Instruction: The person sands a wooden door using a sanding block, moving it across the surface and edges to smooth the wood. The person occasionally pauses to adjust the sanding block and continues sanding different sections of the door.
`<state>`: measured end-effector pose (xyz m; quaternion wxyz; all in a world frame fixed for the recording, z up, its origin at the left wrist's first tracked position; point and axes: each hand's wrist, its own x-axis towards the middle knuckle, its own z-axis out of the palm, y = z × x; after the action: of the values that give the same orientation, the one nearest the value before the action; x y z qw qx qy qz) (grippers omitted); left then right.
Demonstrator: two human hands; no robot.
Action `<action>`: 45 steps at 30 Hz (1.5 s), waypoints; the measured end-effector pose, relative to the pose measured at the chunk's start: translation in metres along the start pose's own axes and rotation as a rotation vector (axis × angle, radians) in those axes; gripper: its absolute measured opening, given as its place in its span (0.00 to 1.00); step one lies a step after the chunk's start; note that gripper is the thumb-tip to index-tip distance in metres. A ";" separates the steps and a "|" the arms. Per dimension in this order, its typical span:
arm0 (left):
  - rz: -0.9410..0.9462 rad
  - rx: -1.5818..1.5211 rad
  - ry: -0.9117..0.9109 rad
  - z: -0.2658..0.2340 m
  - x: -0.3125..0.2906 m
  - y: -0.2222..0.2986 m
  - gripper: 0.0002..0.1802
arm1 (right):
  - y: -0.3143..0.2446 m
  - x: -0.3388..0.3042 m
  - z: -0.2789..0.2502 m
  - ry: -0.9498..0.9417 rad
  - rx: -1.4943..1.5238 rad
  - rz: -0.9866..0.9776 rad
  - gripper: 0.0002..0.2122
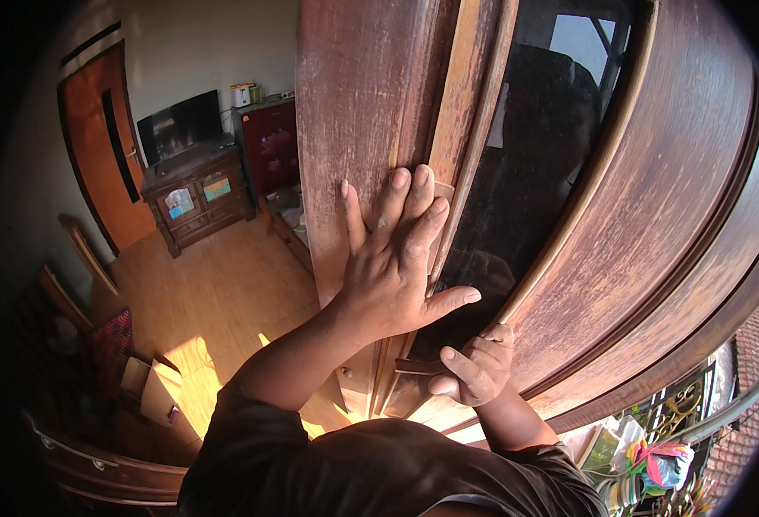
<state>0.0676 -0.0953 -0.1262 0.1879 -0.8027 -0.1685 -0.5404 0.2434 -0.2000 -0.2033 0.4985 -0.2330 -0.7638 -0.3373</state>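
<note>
A reddish-brown wooden door (358,77) with worn, scuffed varnish stands upright in front of me. My left hand (392,258) lies against its face, fingers spread and stretched upward, thumb out to the right. Beneath those fingers shows the edge of a thin, flat brown piece (440,226), mostly covered by the hand. Lower and to the right, my right hand (481,369) is closed with curled fingers at the end of a dark lever handle (417,367). The fingers hide how far they wrap around it.
A dark glass pane (526,164) and curved-looking wooden panels (655,189) rise at the right. Behind the door, a room holds a television (181,127) on a wooden cabinet (200,196), a dark red fridge (269,146) and a cardboard box (160,392). Colourful bags (662,464) lie outside, lower right.
</note>
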 end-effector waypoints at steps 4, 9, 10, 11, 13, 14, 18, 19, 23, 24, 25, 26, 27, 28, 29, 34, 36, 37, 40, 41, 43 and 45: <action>0.027 0.054 0.000 0.004 -0.007 -0.003 0.63 | -0.003 -0.001 -0.005 -0.043 0.023 0.037 0.26; 0.005 0.109 -0.061 0.007 -0.019 -0.005 0.62 | -0.002 0.000 -0.004 -0.030 0.025 0.027 0.25; 0.001 0.120 -0.061 0.008 -0.022 -0.004 0.62 | -0.002 0.001 -0.003 -0.028 0.023 0.022 0.26; 0.004 0.126 -0.057 0.008 -0.027 -0.002 0.62 | -0.001 0.001 -0.002 -0.017 0.017 0.010 0.27; -0.003 0.131 -0.071 0.009 -0.039 0.002 0.62 | -0.002 0.002 -0.002 -0.015 0.020 0.010 0.26; -0.010 0.130 -0.089 0.010 -0.046 0.005 0.62 | -0.002 0.002 -0.003 -0.024 0.027 0.022 0.25; -0.010 0.062 -0.090 0.016 -0.084 0.011 0.58 | -0.003 0.003 -0.005 -0.034 0.012 0.026 0.24; -0.001 0.040 -0.077 0.018 -0.094 0.012 0.57 | -0.003 0.004 -0.005 -0.029 0.027 0.026 0.24; -0.064 0.107 -0.178 0.024 -0.126 0.011 0.50 | -0.003 0.003 -0.004 -0.007 0.043 0.026 0.24; -0.010 0.132 -0.182 0.024 -0.128 0.012 0.51 | -0.003 0.003 -0.004 -0.002 0.034 0.027 0.24; 0.020 0.153 -0.197 0.022 -0.125 0.012 0.52 | -0.003 0.003 -0.004 -0.003 0.052 0.034 0.24; 0.013 0.156 -0.233 0.020 -0.118 0.013 0.52 | -0.003 0.002 -0.004 -0.003 0.056 0.038 0.24; 0.050 0.178 -0.192 0.016 -0.106 0.014 0.54 | -0.003 0.001 -0.004 -0.004 0.061 0.042 0.24; 0.048 0.182 -0.173 0.011 -0.090 0.014 0.55 | -0.003 0.001 -0.004 -0.009 0.062 0.037 0.24; 0.087 0.220 -0.128 0.005 -0.070 0.013 0.56 | -0.002 0.000 -0.004 -0.014 0.064 0.031 0.24; 0.057 0.291 -0.074 -0.021 0.052 -0.018 0.69 | 0.000 -0.003 0.001 0.011 0.043 0.021 0.29; 0.080 0.413 -0.028 -0.023 0.081 -0.035 0.73 | -0.001 -0.003 0.000 0.006 0.025 0.026 0.29; 0.120 0.358 0.007 -0.021 0.084 -0.039 0.74 | 0.000 -0.004 0.000 0.005 0.038 0.022 0.28; 0.081 0.328 -0.051 -0.015 0.057 -0.031 0.77 | 0.000 -0.004 -0.003 0.002 0.055 0.020 0.25; 0.053 0.291 -0.093 -0.013 0.040 -0.022 0.77 | 0.000 -0.004 -0.004 0.005 0.046 0.017 0.25; 0.010 0.240 -0.152 -0.010 0.003 0.003 0.76 | 0.001 -0.004 -0.003 0.008 0.042 0.009 0.25; 0.036 0.189 -0.059 -0.010 -0.017 0.020 0.67 | 0.001 -0.003 -0.002 0.022 0.047 0.010 0.25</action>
<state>0.0633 -0.1185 -0.1408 0.2677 -0.7999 -0.2097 -0.4945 0.2459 -0.2010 -0.2050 0.5139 -0.2212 -0.7649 -0.3191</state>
